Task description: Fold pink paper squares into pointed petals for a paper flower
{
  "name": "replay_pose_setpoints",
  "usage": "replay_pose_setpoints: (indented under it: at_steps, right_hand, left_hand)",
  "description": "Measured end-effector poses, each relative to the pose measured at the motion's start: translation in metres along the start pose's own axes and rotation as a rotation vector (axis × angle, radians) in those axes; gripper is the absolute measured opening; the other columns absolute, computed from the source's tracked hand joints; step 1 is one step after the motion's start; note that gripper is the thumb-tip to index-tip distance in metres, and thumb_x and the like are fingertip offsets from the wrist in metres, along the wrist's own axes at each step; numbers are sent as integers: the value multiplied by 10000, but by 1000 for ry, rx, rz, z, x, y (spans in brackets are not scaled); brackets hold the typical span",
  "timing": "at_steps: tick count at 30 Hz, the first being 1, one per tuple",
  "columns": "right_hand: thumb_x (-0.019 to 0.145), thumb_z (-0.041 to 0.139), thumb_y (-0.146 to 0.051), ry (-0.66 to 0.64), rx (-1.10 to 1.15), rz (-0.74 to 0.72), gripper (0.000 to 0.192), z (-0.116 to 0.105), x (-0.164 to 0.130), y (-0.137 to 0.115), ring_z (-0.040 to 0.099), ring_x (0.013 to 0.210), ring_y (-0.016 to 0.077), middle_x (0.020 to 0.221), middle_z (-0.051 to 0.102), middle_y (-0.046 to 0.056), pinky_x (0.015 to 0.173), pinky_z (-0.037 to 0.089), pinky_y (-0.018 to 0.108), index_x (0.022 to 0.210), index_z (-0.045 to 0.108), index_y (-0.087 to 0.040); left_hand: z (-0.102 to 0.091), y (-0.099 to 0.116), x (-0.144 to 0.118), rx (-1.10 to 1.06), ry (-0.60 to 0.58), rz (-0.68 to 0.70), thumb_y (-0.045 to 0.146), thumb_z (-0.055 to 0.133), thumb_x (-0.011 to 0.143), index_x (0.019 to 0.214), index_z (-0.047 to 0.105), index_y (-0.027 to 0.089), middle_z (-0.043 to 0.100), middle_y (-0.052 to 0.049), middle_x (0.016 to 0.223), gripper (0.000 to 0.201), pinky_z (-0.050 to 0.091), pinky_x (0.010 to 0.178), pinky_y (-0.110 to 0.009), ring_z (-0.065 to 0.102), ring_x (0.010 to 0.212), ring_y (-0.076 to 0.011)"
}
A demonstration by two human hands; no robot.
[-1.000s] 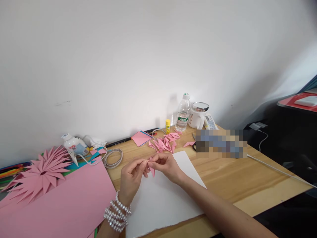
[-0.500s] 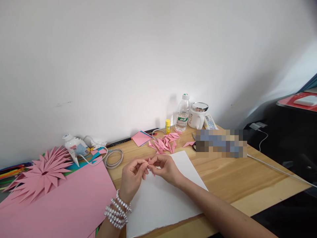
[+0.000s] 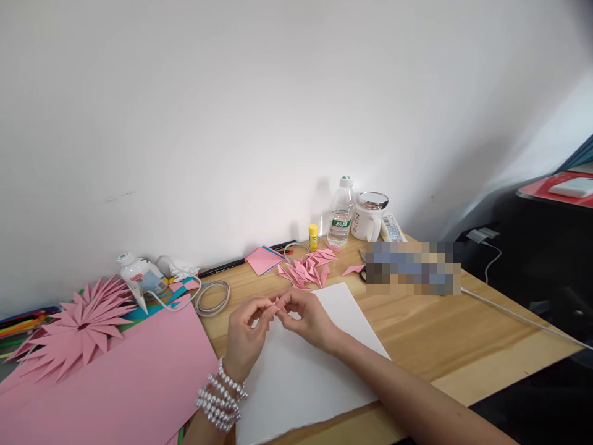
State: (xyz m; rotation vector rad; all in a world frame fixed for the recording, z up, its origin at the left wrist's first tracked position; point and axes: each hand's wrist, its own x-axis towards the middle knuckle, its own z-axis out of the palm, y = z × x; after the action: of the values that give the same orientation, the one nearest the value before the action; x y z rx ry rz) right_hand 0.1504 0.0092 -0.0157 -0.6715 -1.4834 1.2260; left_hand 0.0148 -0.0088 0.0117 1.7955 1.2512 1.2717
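My left hand [image 3: 250, 330] and my right hand [image 3: 308, 318] meet fingertip to fingertip over a white board [image 3: 324, 364]. Both pinch a small piece of pink paper [image 3: 277, 301], of which only a bit shows between the fingers; its fold is mostly hidden. Just beyond my hands lies a pile of folded pink paper pieces [image 3: 306, 271]. A single folded pink piece [image 3: 353, 270] rests to the right of that pile. Strings of pearly beads circle my left wrist.
Pink sheets [image 3: 120, 377] and a pink folded-paper wheel [image 3: 83, 324] cover the left side. A coiled cable [image 3: 213, 297], a glue stick [image 3: 313, 237], a water bottle [image 3: 340, 213] and a lidded mug [image 3: 369, 217] stand or lie toward the wall. Scissors [image 3: 363, 272] are partly blurred out.
The fingers have shifted slightly around the pink paper, and less of it shows below them now. Both hands stay in nearly the same place.
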Motion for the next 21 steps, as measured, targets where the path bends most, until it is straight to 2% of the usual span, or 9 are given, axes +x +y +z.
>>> replay_pose_setpoints:
  at_steps: [4,9,15,21]
  right_hand:
    - [719,572,-309,6,0,15,156,-1,-1,0,579,724,135,786,598,38,645,482,273,754,555,-158]
    - [648,659,-293,118,58,62,271,-2,0,-2,581,663,123,731,592,11,607,495,261,846,523,-167]
    - [704,611,-280,122,-59,-93,145,-1,-2,-8,584,684,139,756,619,33,659,511,293,810,604,-182]
    - [748,566,-255,145,-262,-213,91,-1,-2,-13,572,648,139,713,651,26,617,476,274,768,640,-206]
  left_hand:
    - [1,-1,-2,11,69,18,235,523,754,685,556,161,531,8,644,106,397,470,-202,438,474,-71]
    - [2,-2,-1,-9,105,29,231,523,753,686,547,167,510,13,626,95,409,506,-221,476,507,-89]
    - [2,2,0,-79,121,47,220,544,742,701,569,168,549,-11,713,70,454,565,-255,528,554,-105]
    - [2,-6,-2,-178,167,-69,232,591,703,751,555,166,578,10,651,89,490,541,-270,581,522,-122]
